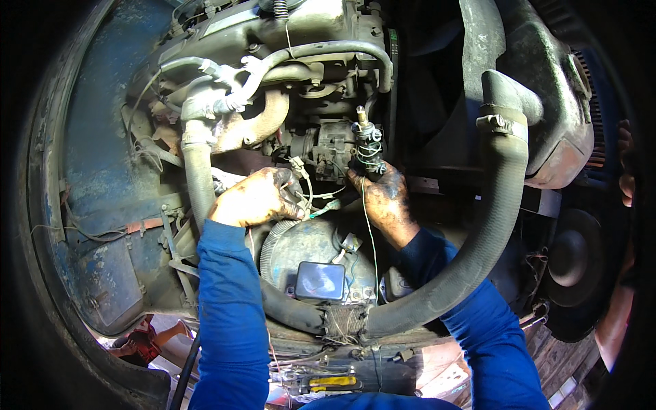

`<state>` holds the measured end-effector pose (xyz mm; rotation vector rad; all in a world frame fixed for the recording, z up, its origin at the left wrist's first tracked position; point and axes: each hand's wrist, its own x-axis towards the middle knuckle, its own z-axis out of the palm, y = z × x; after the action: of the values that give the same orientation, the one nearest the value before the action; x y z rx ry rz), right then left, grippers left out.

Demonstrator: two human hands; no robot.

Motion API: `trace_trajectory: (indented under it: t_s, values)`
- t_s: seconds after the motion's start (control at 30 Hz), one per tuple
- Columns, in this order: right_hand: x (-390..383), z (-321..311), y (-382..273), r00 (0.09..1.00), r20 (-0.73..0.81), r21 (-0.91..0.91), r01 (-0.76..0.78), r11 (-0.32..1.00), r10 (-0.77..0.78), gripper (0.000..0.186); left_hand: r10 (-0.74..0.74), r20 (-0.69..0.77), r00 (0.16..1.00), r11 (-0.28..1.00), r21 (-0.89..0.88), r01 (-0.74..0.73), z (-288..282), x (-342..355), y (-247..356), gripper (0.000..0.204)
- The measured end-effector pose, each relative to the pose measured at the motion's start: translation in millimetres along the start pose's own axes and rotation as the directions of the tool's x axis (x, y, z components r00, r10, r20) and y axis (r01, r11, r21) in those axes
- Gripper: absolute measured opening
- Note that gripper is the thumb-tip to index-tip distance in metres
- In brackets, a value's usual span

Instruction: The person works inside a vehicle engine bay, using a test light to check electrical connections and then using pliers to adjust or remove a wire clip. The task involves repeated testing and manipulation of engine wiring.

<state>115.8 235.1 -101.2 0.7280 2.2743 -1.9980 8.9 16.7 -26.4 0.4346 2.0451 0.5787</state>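
In an engine bay, my left hand is closed on thin wires beside a pale connector. My right hand grips the lower end of an upright metal cylindrical part wound with green wire; its fingertips are partly hidden behind that part. A pale green wire hangs down from near this hand. Just behind my hands sits a grimy round-bodied engine component. A corrugated conduit runs below my left hand.
A thick hose loops around my forearms. Below lie a dark rectangular box and a yellow-handled tool. A painted body panel borders the left. A person in red shows at lower left; another person's hand is at the right edge.
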Motion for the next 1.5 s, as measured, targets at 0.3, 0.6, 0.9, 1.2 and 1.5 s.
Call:
trace_trajectory:
  t_s: [0.3,0.6,0.9,1.2,1.5]
  values:
    - [0,-4,-10,0.999,0.034,-0.065,-0.005,0.998,0.007,0.03,-0.069,0.031,0.997,0.996,0.051,0.067,-5,-3,10,0.057]
    - [-2,-2,-12,0.993,0.049,-0.119,-0.098,0.988,0.104,0.025,-0.026,-0.006,1.0,0.998,0.058,0.026,-2,-3,6,0.056]
    - [0,0,-4,0.996,0.06,-0.133,-0.059,0.989,0.068,0.029,0.036,-0.003,0.999,0.998,0.06,-0.036,2,4,-5,0.04]
    - [-2,-4,-17,0.986,0.119,-0.125,-0.102,0.987,0.117,0.033,0.08,-0.003,0.997,0.996,0.044,-0.08,6,7,-11,0.039]
    - [-1,-3,-16,0.985,0.159,-0.299,-0.017,0.954,0.067,0.035,0.265,0.203,0.942,0.689,0.644,-0.333,26,17,-11,0.033]
